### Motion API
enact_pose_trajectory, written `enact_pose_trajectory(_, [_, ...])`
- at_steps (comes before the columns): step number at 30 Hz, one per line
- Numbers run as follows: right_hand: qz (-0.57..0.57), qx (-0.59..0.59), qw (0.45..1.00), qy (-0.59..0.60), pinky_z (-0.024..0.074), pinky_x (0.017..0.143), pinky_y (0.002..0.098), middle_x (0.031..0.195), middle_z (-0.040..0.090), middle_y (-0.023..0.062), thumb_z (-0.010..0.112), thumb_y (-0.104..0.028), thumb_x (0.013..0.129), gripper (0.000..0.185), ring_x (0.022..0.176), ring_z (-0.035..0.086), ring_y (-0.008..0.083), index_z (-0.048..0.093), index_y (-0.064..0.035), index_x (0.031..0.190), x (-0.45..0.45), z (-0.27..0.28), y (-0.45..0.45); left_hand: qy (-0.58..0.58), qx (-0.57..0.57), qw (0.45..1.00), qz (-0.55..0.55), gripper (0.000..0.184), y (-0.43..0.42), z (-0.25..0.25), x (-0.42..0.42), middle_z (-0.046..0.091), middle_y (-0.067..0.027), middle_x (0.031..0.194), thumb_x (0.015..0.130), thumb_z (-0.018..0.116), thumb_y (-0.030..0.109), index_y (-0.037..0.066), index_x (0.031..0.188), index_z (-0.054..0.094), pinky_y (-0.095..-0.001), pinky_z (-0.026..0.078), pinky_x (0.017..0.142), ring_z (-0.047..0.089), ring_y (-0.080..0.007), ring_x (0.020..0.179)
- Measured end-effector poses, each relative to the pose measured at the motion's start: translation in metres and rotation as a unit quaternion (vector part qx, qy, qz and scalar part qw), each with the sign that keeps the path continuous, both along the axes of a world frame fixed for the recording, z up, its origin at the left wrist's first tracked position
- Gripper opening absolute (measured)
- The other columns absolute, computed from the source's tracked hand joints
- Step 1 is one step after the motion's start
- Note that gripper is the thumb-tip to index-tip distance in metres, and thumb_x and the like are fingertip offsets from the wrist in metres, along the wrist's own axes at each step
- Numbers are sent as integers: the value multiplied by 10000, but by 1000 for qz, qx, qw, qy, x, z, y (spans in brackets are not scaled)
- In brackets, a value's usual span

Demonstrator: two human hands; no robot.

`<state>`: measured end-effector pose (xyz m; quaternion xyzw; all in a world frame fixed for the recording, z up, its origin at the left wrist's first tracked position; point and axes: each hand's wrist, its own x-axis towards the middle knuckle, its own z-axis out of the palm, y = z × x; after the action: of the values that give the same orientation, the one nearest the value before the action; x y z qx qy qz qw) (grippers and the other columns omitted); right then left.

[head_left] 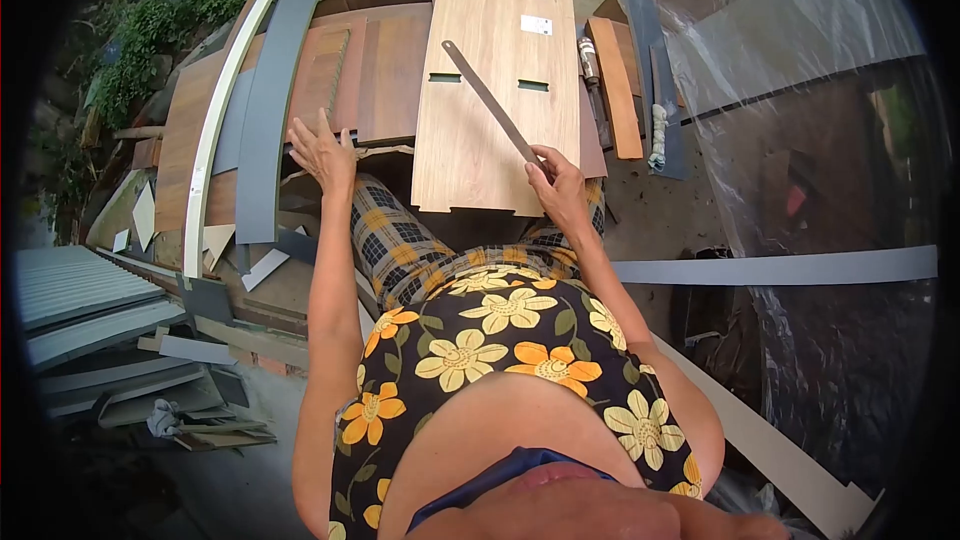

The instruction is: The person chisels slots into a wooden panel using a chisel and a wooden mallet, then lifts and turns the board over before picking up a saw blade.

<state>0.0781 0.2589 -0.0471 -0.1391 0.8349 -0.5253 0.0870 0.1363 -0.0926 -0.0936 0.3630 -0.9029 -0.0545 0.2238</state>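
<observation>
My right hand (556, 186) pinches the lower end of a hacksaw blade (490, 100), a long thin dark metal strip with a hole at its far end. The blade slants up and left over a light wood-grain board (500, 150), which has several dark slots and a white label (536, 26). My left hand (325, 152) is open with fingers spread, at the near edge of a reddish-brown board (318, 75). Whether its fingertips touch the board, I cannot tell. A thin greenish strip (340, 70) lies just beyond those fingers.
Left of my left hand lie a grey plank (275, 110) and a long white strip (232, 80). At right are a tool with a dark shaft (590, 75), an orange-brown plank (614, 90) and clear plastic sheeting (760, 30). A grey strip (780, 268) juts out beside my right arm.
</observation>
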Motion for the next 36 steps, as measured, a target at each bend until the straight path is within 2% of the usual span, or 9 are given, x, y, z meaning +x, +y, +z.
enact_pose_trajectory(3, [-21, 3, 1000, 9, 518, 782, 352, 945, 698, 216, 647, -177, 870, 340, 888, 696, 292, 626, 7, 1155, -2, -3, 8, 66, 29, 993, -89, 625, 34, 0, 5, 321, -265, 1462, 832, 707, 220, 92, 1389, 455, -556, 268, 1098, 290, -447, 1361])
enact_pose_trajectory(6, [-53, 19, 998, 28, 518, 794, 360, 954, 697, 221, 652, -178, 863, 343, 897, 693, 306, 631, 7, 1151, -9, -2, 19, 70, 115, 979, -154, 626, 69, -3, 13, 335, -270, 1451, 829, 711, 229, 86, 1383, 459, -527, 268, 1108, 295, -443, 1356])
enact_pose_trajectory(12, [-186, 18, 976, 115, 511, 847, 363, 1039, 676, 226, 682, -170, 814, 388, 962, 668, 325, 634, 23, 1147, -37, -9, 63, 60, 206, 957, -196, 587, 101, -3, 30, 370, -286, 1422, 844, 696, 196, 62, 1369, 470, -508, 288, 1099, 337, -441, 1327])
enact_pose_trajectory(17, [-263, 261, 909, 189, 509, 832, 444, 1063, 586, 200, 784, -271, 729, 558, 934, 633, 390, 586, -17, 1184, -71, -16, 97, 79, 202, 953, -213, 554, 95, -7, 38, 426, -253, 1393, 849, 687, 184, 35, 1345, 490, -464, 325, 1087, 409, -396, 1292])
enact_pose_trajectory(23, [-254, 365, 889, 111, 525, 818, 467, 1072, 600, 211, 806, -363, 706, 581, 973, 634, 398, 603, -16, 1125, -99, -12, 99, 90, 200, 954, -203, 495, 90, -4, 48, 513, -219, 1323, 864, 670, 196, 20, 1305, 527, -422, 364, 1066, 483, -359, 1243])
enact_pose_trajectory(26, [-219, 370, 900, 70, 527, 819, 462, 1051, 641, 231, 805, -358, 707, 552, 975, 642, 398, 628, -3, 1090, -107, -11, 98, 85, 210, 956, -188, 486, 91, -4, 53, 530, -206, 1306, 862, 670, 189, 21, 1298, 535, -419, 376, 1051, 498, -352, 1221])
enact_pose_trajectory(32, [-229, 327, 913, 84, 531, 801, 464, 965, 687, 245, 747, -363, 684, 485, 918, 665, 402, 683, 1, 997, -117, -22, 103, 69, 238, 949, -195, 463, 95, 2, 59, 532, -222, 1278, 852, 666, 130, 1, 1276, 533, -412, 400, 1026, 517, -369, 1180])
enact_pose_trajectory(35, [-239, 343, 908, 41, 515, 823, 461, 986, 697, 218, 688, -456, 679, 587, 950, 664, 388, 684, -14, 1066, -119, -15, 106, 75, 241, 947, -197, 450, 95, 2, 60, 547, -216, 1260, 850, 665, 122, 2, 1265, 541, -411, 407, 1016, 527, -368, 1165])
enact_pose_trajectory(36, [-243, 327, 913, 34, 516, 809, 463, 962, 696, 224, 687, -449, 670, 566, 931, 666, 391, 687, -7, 1024, -120, -14, 108, 77, 242, 947, -197, 447, 95, 2, 61, 551, -214, 1256, 849, 665, 120, 3, 1263, 542, -412, 409, 1013, 530, -369, 1162])
